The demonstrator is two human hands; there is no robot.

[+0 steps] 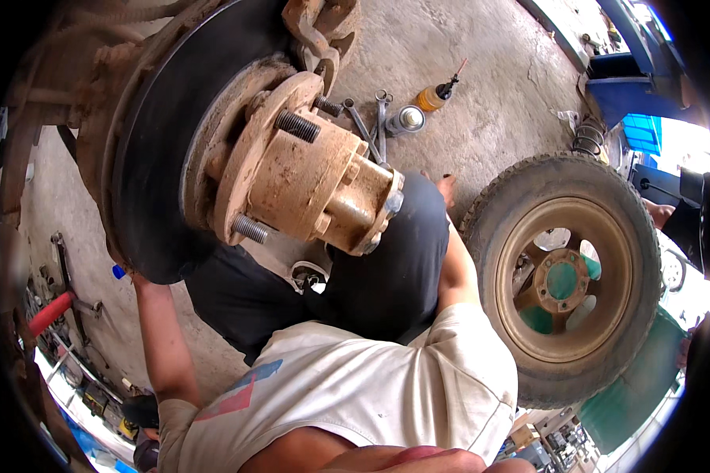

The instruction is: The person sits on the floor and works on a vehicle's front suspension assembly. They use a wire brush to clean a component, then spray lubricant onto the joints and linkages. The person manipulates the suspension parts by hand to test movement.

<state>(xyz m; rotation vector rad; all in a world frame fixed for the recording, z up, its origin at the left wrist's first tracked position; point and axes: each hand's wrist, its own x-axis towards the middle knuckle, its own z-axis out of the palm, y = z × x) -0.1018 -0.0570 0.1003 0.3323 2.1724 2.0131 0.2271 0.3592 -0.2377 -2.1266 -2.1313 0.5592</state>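
Note:
A rusty wheel hub (292,173) with threaded studs stands out in front of a dark brake disc (162,150). My left hand (136,277) is at the disc's lower edge, mostly hidden behind it, and a small blue object (118,272) shows beside it. Beyond my right knee is part of my right hand (446,189); the knee covers much of it, and whether it holds anything is hidden. Nearest to it on the floor lie two wrenches (382,122), with a spray can (409,119) and a yellow bottle with a thin red nozzle (432,98) just past them.
A large tyre on a brown rim (564,276) is at my right; another person's hand (659,211) is by its far edge. A rusty brake caliper (323,31) sits above the hub. A red-handled tool (51,314) lies at left. A coil spring (588,138) stands behind the tyre.

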